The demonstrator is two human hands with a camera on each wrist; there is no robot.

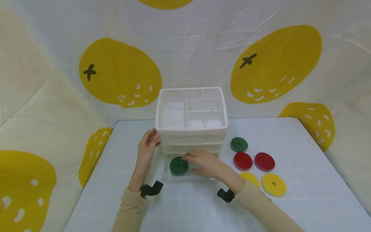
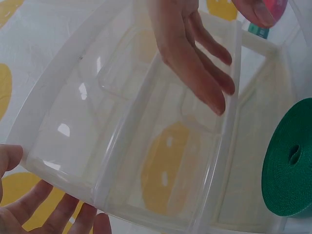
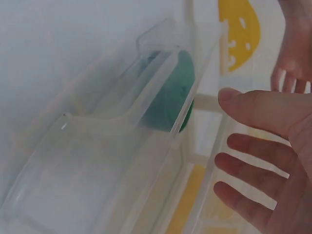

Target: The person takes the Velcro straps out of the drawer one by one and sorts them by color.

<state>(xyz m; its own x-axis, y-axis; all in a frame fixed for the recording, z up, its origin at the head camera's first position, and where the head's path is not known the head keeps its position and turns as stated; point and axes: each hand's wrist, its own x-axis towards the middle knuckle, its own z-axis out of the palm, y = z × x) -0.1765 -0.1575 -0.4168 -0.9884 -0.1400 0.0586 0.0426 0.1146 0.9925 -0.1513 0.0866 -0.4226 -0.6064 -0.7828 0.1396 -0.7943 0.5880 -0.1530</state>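
A small white drawer unit (image 1: pixel 192 137) stands on the table with its bottom clear drawer (image 1: pixel 171 178) pulled out. Inside the drawer's left part sits a coiled green tape roll (image 1: pixel 178 166), woven-looking in the left wrist view. My left hand (image 1: pixel 146 150) rests against the unit's left front side, its spread fingers (image 2: pixel 63 212) along the edge. Over the drawer, just right of the green roll, is my right hand (image 1: pixel 204 163). In the right wrist view its thumb and fingers (image 3: pixel 253 146) are extended and apart, with nothing between them.
Right of the unit lie another green roll (image 1: pixel 239 144), two red rolls (image 1: pixel 242 161) and two yellow rolls (image 1: pixel 273 185), one partly behind the right forearm. The unit's top is a divided tray (image 1: pixel 157 112). A fruit-patterned cloth (image 1: pixel 197 42) hangs behind and beside the table.
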